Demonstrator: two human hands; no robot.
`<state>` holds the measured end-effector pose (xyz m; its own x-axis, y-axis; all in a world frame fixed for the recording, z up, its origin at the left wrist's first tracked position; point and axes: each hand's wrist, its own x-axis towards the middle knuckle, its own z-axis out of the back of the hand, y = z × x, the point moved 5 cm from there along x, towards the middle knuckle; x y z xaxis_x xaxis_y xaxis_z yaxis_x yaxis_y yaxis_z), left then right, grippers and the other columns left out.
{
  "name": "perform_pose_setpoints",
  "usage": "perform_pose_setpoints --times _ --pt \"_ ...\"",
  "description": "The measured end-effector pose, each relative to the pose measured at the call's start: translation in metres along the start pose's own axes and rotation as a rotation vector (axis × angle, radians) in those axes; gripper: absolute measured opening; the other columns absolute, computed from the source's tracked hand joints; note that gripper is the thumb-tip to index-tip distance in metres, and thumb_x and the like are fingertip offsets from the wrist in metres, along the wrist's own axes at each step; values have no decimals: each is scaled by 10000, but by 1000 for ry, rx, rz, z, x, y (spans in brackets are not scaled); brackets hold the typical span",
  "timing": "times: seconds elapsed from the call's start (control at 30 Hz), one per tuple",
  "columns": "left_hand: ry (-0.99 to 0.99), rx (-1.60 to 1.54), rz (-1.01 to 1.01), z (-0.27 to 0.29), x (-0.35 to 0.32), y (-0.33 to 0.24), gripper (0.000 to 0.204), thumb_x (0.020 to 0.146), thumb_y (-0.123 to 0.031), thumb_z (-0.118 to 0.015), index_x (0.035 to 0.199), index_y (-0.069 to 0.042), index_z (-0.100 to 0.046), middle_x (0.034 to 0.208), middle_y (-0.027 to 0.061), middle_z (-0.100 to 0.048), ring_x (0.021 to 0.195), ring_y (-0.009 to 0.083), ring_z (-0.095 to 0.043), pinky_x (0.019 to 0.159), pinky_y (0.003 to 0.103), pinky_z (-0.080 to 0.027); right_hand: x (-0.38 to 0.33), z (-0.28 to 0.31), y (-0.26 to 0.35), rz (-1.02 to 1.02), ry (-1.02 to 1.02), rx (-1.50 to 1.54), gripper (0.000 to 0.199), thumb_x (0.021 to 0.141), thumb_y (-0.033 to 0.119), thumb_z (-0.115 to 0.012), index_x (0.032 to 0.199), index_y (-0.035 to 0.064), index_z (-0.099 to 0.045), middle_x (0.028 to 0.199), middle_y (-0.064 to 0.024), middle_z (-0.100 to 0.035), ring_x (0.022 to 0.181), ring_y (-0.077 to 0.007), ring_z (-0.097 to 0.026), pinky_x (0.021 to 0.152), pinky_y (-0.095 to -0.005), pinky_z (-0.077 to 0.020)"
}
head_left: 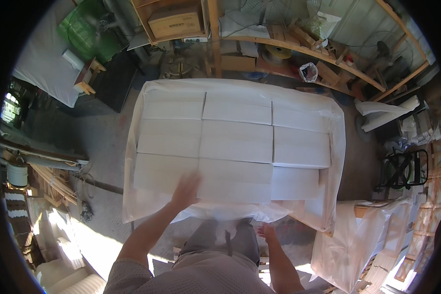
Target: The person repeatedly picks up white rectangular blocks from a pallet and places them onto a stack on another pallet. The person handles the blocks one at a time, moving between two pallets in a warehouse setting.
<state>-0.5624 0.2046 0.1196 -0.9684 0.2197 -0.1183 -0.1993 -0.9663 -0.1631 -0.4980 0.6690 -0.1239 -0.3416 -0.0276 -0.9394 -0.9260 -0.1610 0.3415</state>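
Rows of white cardboard boxes [237,141] stand packed side by side in front of me, with a clear plastic sheet [132,181] draped around their outer edges. Over the near left box [166,171] my left hand [186,191] is stretched out, fingers extended and slightly blurred, holding nothing. Whether it touches the box top, I cannot tell. My right hand [266,232] hangs low beside my body, just this side of the stack's near edge. Its fingers are a little apart and nothing shows in them. The sheet's near edge [240,211] lies bunched between my hands.
A second plastic-wrapped stack [348,245] stands close at the near right. Beyond the boxes are a cluttered wooden shelf [299,46] and a brown carton [175,22]. A black metal frame [404,169] is at the right, and a dark table [108,88] at the far left.
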Motion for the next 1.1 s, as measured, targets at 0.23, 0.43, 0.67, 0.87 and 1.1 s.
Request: perform_pose_setpoints --times 0.23,0.43,0.67,0.87,1.1 --pt "-6 39 -155 6 9 10 960 642 -496 -784 1373 -9 -397 1489 181 -299 1386 331 -289 1083 569 -265 -19 -21 -26 51 -35 93 346 893 359 -540 1056 67 -626 900 -105 -674 738 -240 -669 601 -343 -533" --pt "-77 2 -159 6 5 12 948 623 -530 -785 1336 -5 -448 1482 179 -316 1386 325 -293 1079 575 -261 -11 -62 -38 98 -80 70 310 894 349 -553 993 65 -625 886 -115 -669 740 -226 -666 594 -341 -530" --pt "-138 -104 -156 -4 -1 14 1000 586 -486 -824 1362 -18 -401 1497 163 -293 1403 316 -263 1100 584 -218 -52 -92 -60 469 58 -42 185 918 252 -545 910 80 -613 868 -81 -667 753 -167 -665 576 -289 -521" --pt "-149 -111 -132 -11 -1 6 1025 585 -441 -839 1386 -26 -354 1509 152 -274 1416 325 -230 1119 574 -189 -46 -92 -133 467 -131 310 171 935 205 -515 985 72 -610 902 -104 -659 790 -200 -669 613 -313 -531" --pt "-111 -12 -124 -13 -2 -4 1065 624 -420 -825 1435 -24 -260 1517 199 -232 1425 353 -193 1137 565 -160 -74 -72 -188 307 -11 634 237 954 198 -485 1109 49 -585 988 -137 -656 806 -253 -668 626 -341 -539"
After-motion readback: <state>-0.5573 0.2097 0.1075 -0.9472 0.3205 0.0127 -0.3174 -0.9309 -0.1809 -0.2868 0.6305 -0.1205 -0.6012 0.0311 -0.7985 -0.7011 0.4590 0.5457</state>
